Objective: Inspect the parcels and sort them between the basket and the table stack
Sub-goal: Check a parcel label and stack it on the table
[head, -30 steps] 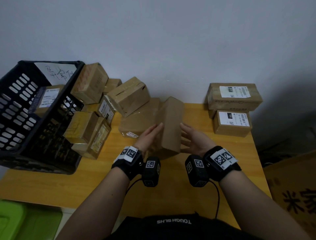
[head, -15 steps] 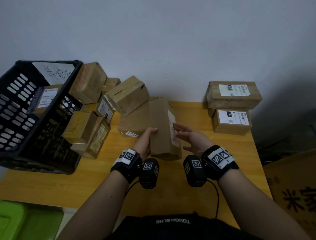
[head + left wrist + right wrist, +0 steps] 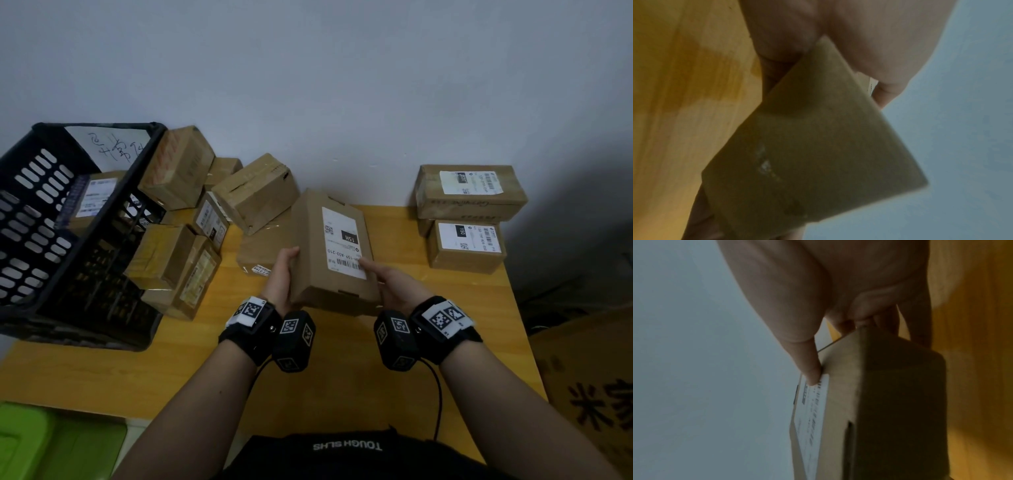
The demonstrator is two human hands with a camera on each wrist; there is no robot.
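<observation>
**Parcel held label-up for inspection, both hands**

Parcel (image 3: 330,250), a flat brown cardboard box, was held above the wooden table (image 3: 342,377) in front of the person, white shipping label (image 3: 342,240) facing up. Left hand (image 3: 279,277) gripped the left long edge, fingers curled underneath. Right hand (image 3: 394,287) pinched the near right corner, thumb pressed on the label edge, fingers under the box. Box looked rigid and light, probably easy to turn; matte cardboard should not slip. Best hold seemed the two long edges, off the label. Black basket (image 3: 144,192) stood at left, with one parcel visible inside and loose parcels beside it. Table stack (image 3: 469,219) of two labelled boxes sat far right by the wall.
</observation>
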